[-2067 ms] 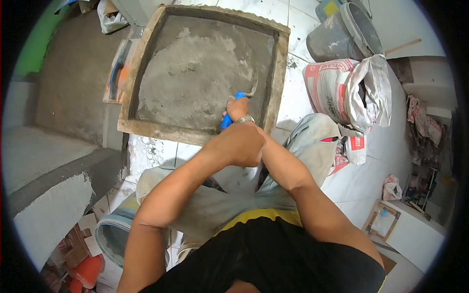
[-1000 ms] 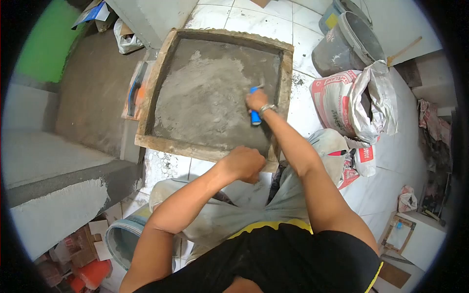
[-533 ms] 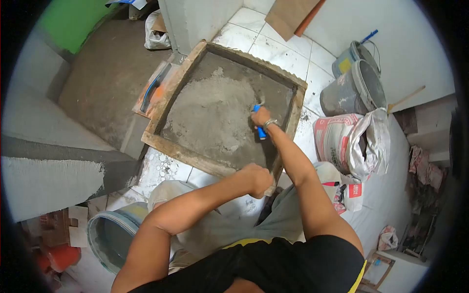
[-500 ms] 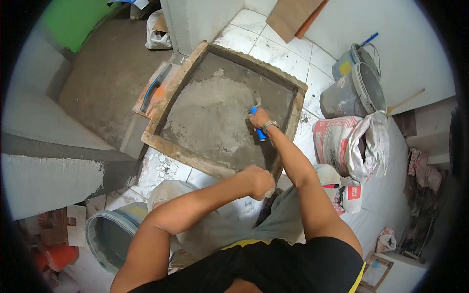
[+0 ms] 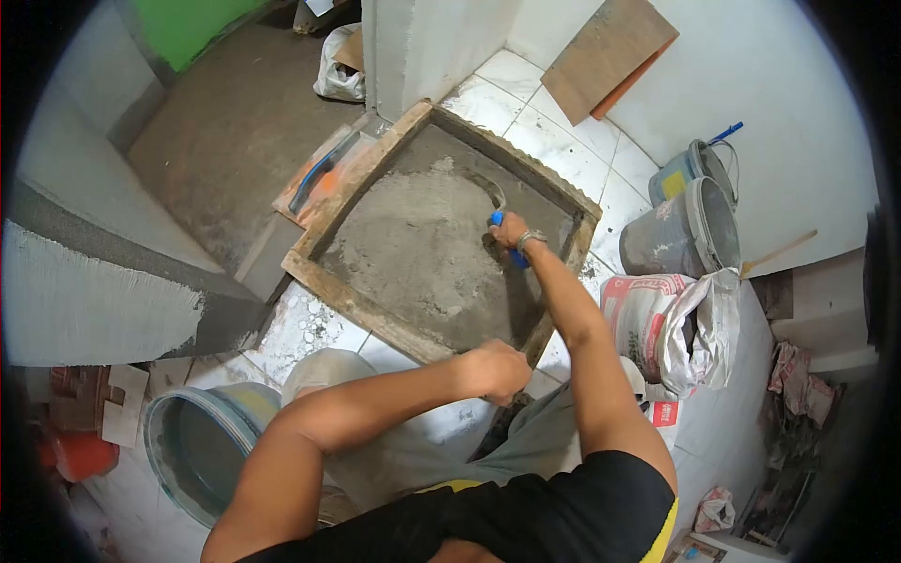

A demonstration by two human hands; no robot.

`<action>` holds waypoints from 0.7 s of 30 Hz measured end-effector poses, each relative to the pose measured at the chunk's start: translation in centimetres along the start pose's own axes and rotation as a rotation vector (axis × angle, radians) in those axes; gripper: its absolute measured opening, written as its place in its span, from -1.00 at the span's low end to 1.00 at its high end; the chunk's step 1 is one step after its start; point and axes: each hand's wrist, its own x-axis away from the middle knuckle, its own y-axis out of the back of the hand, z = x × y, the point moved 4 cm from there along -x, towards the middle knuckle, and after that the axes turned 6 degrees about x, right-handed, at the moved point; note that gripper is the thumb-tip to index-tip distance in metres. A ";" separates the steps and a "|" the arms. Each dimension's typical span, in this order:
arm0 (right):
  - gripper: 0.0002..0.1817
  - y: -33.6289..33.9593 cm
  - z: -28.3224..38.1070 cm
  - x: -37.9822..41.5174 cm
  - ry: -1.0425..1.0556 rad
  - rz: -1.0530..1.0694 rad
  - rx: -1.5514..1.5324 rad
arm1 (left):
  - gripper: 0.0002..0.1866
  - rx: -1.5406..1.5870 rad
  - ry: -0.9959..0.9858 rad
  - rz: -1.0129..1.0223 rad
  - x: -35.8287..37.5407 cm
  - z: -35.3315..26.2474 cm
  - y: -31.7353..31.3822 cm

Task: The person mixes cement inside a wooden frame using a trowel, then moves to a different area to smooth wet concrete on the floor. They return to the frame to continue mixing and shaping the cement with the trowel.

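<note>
A square wooden mixing box [image 5: 349,302] lies on the tiled floor with a heap of grey mortar [image 5: 418,244] inside. My right hand [image 5: 510,231], a watch on its wrist, is stretched into the box and grips the blue handle of a trowel [image 5: 497,220]; the trowel's blade rests in the mortar at the far side of the heap. My left hand [image 5: 493,370] is a closed fist held over my knee, just short of the box's near corner, with nothing seen in it.
Two grey buckets [image 5: 683,223] and an open cement sack [image 5: 666,324] stand to the right. A round tub [image 5: 197,452] sits at my lower left. An orange float [image 5: 319,178] lies left of the box, beside a plastered step [image 5: 103,305]. Boards lean on the white wall [image 5: 610,56].
My right hand has carried the trowel from the box's near right side to the far side of the mortar heap. My view has tipped forward; the left fist has stayed near my knee.
</note>
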 end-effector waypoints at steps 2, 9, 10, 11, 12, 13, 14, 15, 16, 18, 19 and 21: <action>-0.50 1.0 0.7 0.1 0.095 0.087 0.074 | -0.79 0.009 -0.004 0.015 0.1 0.1 0.0; -0.61 2.8 -0.1 -6.0 0.013 -0.049 0.164 | -0.82 -0.012 0.068 0.015 0.9 0.6 0.5; -0.65 2.6 0.5 -6.6 0.079 -0.014 0.183 | -0.82 -0.015 0.090 0.032 1.1 0.6 0.6; -0.70 2.4 1.2 -6.4 0.139 0.024 0.202 | -0.82 -0.008 0.094 0.030 1.3 0.7 0.7; -0.70 2.2 1.6 -6.1 0.139 0.030 0.206 | -0.82 0.003 0.085 0.036 1.4 0.8 0.8; -0.72 1.8 1.8 -5.5 0.149 0.060 0.231 | -0.81 0.013 0.067 0.041 1.4 0.5 0.9; -0.74 2.0 2.1 -4.5 0.155 0.085 0.258 | -0.81 0.015 0.052 0.037 1.3 0.2 0.7; -0.74 2.6 2.3 -3.4 0.144 0.080 0.269 | -0.81 0.011 0.048 0.039 1.2 0.3 0.5; -0.74 2.6 2.8 -2.0 0.193 0.153 0.249 | -0.81 0.007 0.049 0.038 1.1 0.4 0.4; -0.75 2.4 3.1 0.3 0.310 0.119 0.298 | -0.81 -0.009 0.036 0.009 0.9 0.5 0.0; -0.75 2.3 2.3 1.3 0.307 0.125 0.307 | -0.81 -0.017 0.031 -0.008 0.7 0.5 -0.3; -0.73 5.3 3.6 6.1 0.333 0.005 0.325 | -0.77 -0.021 0.028 -0.004 1.2 0.2 0.1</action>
